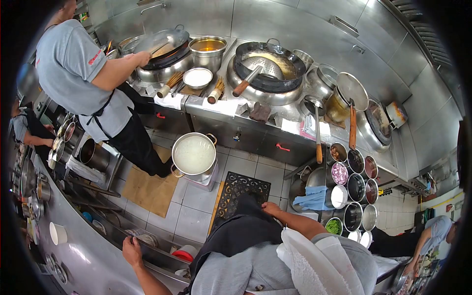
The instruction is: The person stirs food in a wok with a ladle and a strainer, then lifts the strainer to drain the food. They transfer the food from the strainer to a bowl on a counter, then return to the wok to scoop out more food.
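My left hand (132, 250) is beside the edge of the steel counter (98, 236), fingers loosely bent and apart, with nothing seen in it. Near my black apron (241, 221), my right hand (270, 208) hangs low with its fingers curled in and nothing visible in them. A white towel (314, 263) drapes over my right arm. Ahead, a large wok (268, 78) sits on the range with a perforated ladle (260, 69) resting in it. On a low stand on the floor, a two-handled pot (194, 153) holds whitish liquid.
A co-worker (81, 73) stands at another wok (162, 46) on the left; a second person (430, 241) works far right. Several ingredient pots, including chopped red onion (339, 173) and greens (334, 226), stand to my right. A black mat (241, 196) lies on the tiles.
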{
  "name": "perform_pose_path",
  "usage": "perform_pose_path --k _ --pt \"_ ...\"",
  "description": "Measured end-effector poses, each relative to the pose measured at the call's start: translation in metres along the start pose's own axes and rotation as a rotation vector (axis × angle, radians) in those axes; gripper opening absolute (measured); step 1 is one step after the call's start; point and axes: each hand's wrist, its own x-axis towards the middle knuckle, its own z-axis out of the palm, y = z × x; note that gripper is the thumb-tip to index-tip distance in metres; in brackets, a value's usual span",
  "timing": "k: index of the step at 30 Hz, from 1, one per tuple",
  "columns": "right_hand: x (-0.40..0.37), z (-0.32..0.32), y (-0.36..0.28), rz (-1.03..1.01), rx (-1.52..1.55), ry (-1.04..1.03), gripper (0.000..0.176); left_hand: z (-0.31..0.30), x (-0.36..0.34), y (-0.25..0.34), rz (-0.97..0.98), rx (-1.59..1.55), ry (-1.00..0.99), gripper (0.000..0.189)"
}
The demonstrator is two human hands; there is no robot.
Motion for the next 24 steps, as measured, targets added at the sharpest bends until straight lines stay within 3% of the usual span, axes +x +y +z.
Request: perform_pose_path --k 13,24 --pt "0.0016 -0.0010 0.0000 -0.064 -0.056 -0.026 0.038 -0.0015 -0.0004 0.0018 -0.021 -0.007 -0.014 0.025" --pt "0.0018 -0.0005 -0.0021 0.000 0.003 0.015 0.038 -0.0062 0.0003 0.0070 -0.032 0.020 -0.025 0.028"
